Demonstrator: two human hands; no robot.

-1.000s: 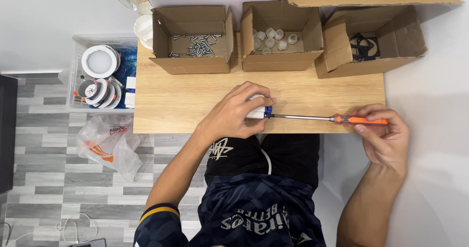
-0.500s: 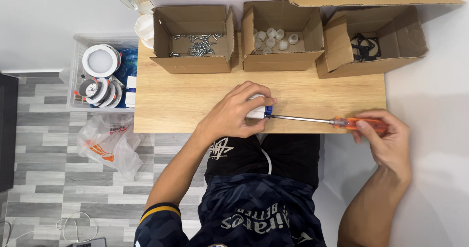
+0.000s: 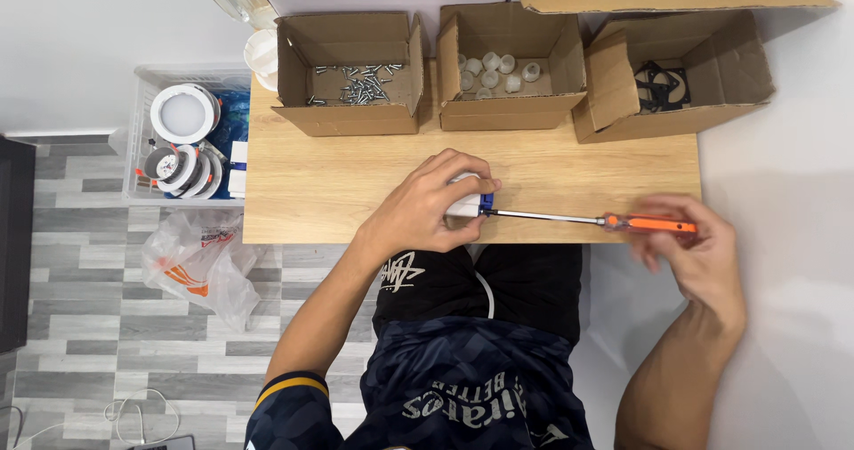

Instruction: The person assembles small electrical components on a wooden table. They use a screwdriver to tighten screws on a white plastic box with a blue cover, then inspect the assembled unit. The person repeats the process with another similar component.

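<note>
My left hand (image 3: 425, 208) wraps over a small white part (image 3: 466, 203) with a blue end, pressing it on the wooden table (image 3: 329, 183) near the front edge. My right hand (image 3: 694, 245) grips the orange handle of a long screwdriver (image 3: 592, 220). The screwdriver lies level, and its steel tip meets the blue end of the white part. Most of the part is hidden under my fingers.
Three open cardboard boxes line the table's back: one with screws (image 3: 356, 84), one with white caps (image 3: 494, 70), one with black rings (image 3: 663, 85). A clear bin (image 3: 142, 161) of round white lamps and a plastic bag (image 3: 191, 268) sit on the floor at left.
My right hand has shifted slightly on the orange handle, its fingers turning around it. The left hand and the white part stay in place.
</note>
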